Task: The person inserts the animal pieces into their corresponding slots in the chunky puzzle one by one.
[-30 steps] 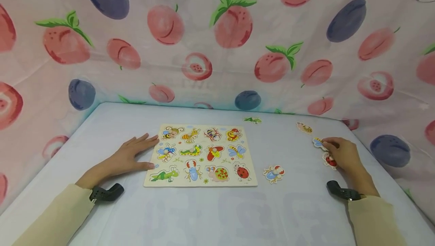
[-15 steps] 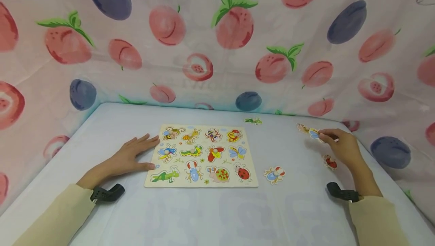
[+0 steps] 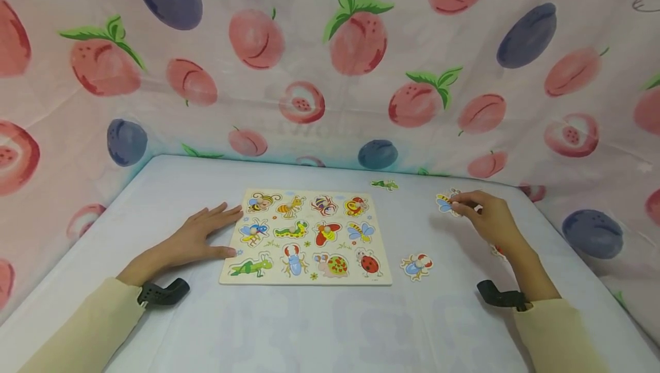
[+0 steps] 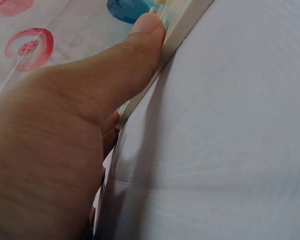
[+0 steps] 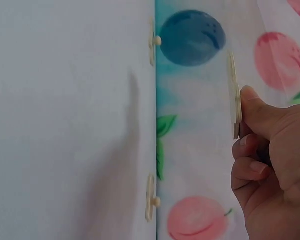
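Observation:
My right hand [image 3: 490, 221] pinches a wooden dragonfly puzzle piece [image 3: 443, 203] between thumb and fingers, to the right of the puzzle board. In the right wrist view the dragonfly piece [image 5: 234, 100] is seen edge-on, raised off the table. My left hand [image 3: 193, 239] rests at the left edge of the insect puzzle board [image 3: 376, 245], fingers spread and straight. The left wrist view has the thumb [image 4: 135, 52] on the board's rim. Several pictured insects cover the board, some with small knobs on them. My right hand hides the snail piece.
A green grasshopper piece [image 3: 385, 185] lies behind the board, near the fabric wall. Right of the board is a blue stag beetle piece [image 3: 416, 267]. Part of a ladybug piece [image 3: 497, 251] shows beside my right forearm. Fruit-printed fabric [image 3: 330, 98] rises behind the table.
My right hand has lifted the dragonfly piece from beside the ladybug piece and carried it left, past the snail piece. My left hand has stayed at the board.

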Tool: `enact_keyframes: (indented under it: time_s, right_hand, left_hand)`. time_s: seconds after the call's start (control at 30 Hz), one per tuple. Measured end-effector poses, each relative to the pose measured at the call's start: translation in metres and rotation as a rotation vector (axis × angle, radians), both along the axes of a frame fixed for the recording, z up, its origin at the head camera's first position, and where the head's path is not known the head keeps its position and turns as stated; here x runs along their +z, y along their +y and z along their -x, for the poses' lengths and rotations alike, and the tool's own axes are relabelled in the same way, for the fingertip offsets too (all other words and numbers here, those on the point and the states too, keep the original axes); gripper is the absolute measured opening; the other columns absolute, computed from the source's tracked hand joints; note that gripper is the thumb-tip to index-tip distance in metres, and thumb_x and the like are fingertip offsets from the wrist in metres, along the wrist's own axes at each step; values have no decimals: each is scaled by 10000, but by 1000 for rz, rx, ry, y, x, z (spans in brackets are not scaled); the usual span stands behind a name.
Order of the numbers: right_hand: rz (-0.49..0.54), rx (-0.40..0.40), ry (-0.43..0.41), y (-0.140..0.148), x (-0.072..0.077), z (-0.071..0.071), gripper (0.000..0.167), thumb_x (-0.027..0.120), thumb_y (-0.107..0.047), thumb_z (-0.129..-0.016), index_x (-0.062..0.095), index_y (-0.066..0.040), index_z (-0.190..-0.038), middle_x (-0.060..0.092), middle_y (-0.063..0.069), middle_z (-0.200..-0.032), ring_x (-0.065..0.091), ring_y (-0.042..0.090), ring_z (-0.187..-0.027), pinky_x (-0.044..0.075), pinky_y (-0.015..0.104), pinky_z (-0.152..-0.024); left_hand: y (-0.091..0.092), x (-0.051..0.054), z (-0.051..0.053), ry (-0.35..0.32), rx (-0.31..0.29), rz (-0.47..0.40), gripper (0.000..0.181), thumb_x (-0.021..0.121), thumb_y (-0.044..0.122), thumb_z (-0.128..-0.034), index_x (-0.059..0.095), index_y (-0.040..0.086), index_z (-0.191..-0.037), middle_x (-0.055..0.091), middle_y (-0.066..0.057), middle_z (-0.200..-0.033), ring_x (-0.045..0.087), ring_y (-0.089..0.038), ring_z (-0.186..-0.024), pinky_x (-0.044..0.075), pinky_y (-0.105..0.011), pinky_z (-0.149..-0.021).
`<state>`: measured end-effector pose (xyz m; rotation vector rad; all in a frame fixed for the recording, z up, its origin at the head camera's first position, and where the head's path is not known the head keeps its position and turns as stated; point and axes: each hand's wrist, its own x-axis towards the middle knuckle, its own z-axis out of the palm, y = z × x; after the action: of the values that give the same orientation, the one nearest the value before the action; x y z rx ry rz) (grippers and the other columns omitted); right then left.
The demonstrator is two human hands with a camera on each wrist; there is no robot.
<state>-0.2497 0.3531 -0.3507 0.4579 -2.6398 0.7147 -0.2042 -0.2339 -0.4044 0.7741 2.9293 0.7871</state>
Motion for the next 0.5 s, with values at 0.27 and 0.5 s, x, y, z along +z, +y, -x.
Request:
enact_keyframes:
  time_s: [0.27, 0.5]
  right_hand:
    - [-10, 76, 14, -18, -3, 3, 143, 698, -118, -880, 720, -49, -1004, 673, 50, -886, 518, 173, -709, 455, 194, -544]
    - [-7, 138, 9, -38, 4, 6, 126, 699, -141, -884, 726, -81, -991, 651, -15, -826, 504, 145, -655, 428, 211, -512]
  left_hand:
    - [0, -1, 1, 6, -4, 4, 862, 710, 520, -793, 394, 77, -1461, 336, -85, -1522, 148, -375, -1423, 71, -574, -1118]
    - [0, 0, 0, 4, 3, 1, 863, 711, 520, -791, 396, 75, -1460, 335, -89, -1522, 145, -380, -1422, 71, -576, -1118]
